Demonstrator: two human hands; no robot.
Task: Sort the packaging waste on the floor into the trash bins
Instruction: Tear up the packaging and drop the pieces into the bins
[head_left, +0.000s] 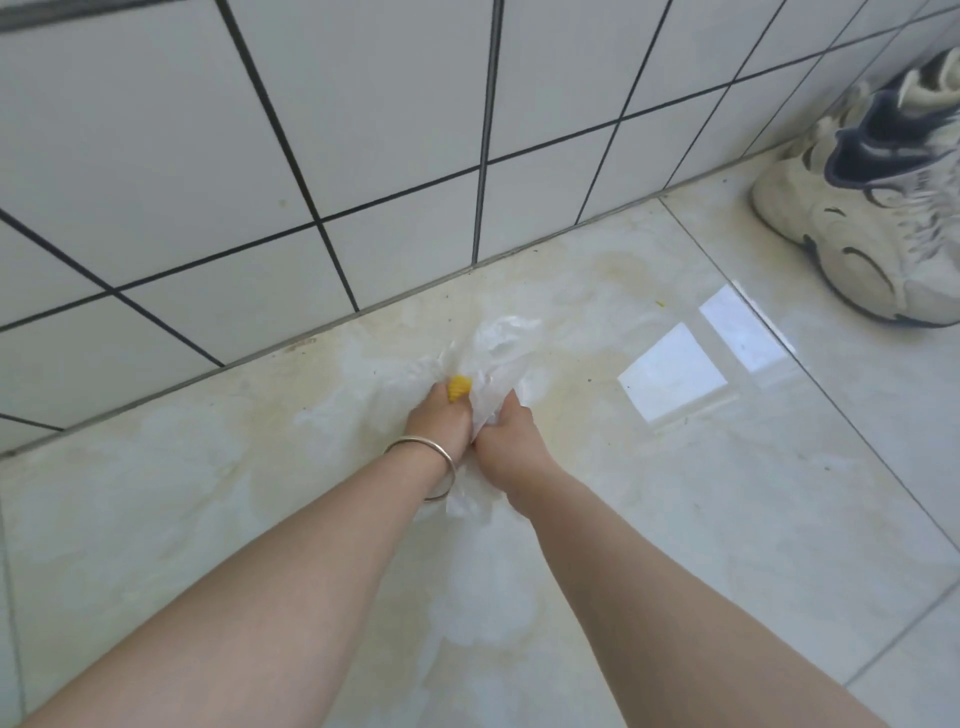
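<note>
Hands together on the floor, close before the wall.

I see my left hand (439, 426) and right hand (506, 441) touching side by side, the plastic bag (493, 353) between and beyond them on the floor (727, 519). The wall (363, 130) stands just behind. A pair of shoes (872, 208) sits far right, against that wall.

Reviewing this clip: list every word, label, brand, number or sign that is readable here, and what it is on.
None readable.
Clear plastic bag, gripped by the left hand and right hand: no print visible.
Small yellow piece at the left fingertips: no markings.
Sneakers by the wall: dark curved trim only, no legible brand or lettering.
Bracelet, wall tiles and floor: no text.
</note>
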